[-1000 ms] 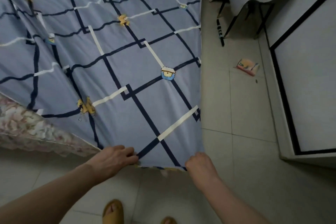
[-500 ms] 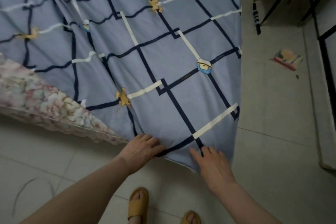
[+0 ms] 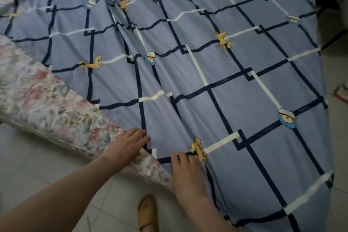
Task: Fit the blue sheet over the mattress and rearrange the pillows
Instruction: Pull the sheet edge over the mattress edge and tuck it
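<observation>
1. The blue sheet point(image 3: 216, 84) lay slack over the floral mattress point(image 3: 47, 103), 1 corner bare.
2. Left hand point(image 3: 128, 145) and right hand point(image 3: 188, 173) pressed flat, fingers spread, gripping nothing.
3. Fabric looked light, soft, prone to slipping; best pinched at the hem.

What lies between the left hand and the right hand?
In the head view, only blue sheet over the floral mattress edge lies between left hand and right hand.

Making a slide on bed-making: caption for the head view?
Both hands, left and right, press the blue grid-patterned sheet flat beside the uncovered floral mattress.
</observation>
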Tool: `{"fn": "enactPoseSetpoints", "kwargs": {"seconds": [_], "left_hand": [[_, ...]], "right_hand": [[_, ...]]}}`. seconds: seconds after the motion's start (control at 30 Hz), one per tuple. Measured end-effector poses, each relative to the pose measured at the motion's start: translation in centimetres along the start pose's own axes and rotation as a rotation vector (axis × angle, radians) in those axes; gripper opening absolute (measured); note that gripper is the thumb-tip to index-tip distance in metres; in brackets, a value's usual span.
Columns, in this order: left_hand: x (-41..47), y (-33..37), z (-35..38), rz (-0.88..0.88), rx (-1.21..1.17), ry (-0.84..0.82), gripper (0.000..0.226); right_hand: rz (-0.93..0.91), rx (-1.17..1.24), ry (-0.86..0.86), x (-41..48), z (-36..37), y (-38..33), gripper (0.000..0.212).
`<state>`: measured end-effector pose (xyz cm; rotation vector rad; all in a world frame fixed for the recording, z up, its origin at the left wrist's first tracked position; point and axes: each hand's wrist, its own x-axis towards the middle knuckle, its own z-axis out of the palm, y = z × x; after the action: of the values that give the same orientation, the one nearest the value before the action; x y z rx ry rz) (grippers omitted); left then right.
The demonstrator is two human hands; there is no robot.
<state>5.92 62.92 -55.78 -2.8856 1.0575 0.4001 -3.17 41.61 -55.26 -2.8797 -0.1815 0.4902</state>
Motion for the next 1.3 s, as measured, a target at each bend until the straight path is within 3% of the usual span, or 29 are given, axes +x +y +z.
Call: {"fn": "enactPoseSetpoints", "kwargs": {"seconds": [0.2,0.3,0.43,0.53,0.67,0.77,1.0,1.1,1.17,1.3], "left_hand": [[2.6,-7.2,2.3,0.170,-0.001,0.011,0.051],[4.3,-7.6,3.2,0.240,-0.050,0.075,0.037],[4.0,-8.4,2.5,0.279,-0.074,0.041,0.038],[1.5,-9.7,1.8,0.332,-0.024,-0.060,0.036],[-2.9,-11.4,1.0,0.295,0.062,-0.162,0.027],[-5.7,-11.1,0.5,0.236,0.117,-0.248,0.016],[-5.6,-10.0,4.4,0.234,0.050,-0.417,0.048],[-5.7,-10.3,5.2,0.273,0.062,-0.427,0.054],[-6.1,-11.1,4.9,0.298,0.015,-0.493,0.054],[-6.5,-15.1,2.7,0.426,0.007,-0.274,0.055]], "right_hand": [[0.188,-0.032,-0.104,4.1,3.3,-3.6,0.055],[0.208,0.002,-0.080,4.6,2.7,-3.3,0.062],[0.202,-0.018,-0.002,4.5,2.0,-3.1,0.047],[0.111,-0.008,-0.006,3.2,1.2,-4.8,0.040],[-0.082,-0.013,-0.003,1.1,0.6,-8.8,0.014],[-0.141,-0.091,-0.139,0.6,1.0,-10.7,0.023],[-0.032,-0.173,-0.343,3.3,5.0,-9.7,0.026],[0.044,-0.205,-0.343,3.5,6.4,-9.5,0.012],[0.083,-0.222,-0.314,3.8,6.8,-10.3,0.024],[0.053,-0.232,-0.168,6.4,4.1,-13.3,0.032]]}}
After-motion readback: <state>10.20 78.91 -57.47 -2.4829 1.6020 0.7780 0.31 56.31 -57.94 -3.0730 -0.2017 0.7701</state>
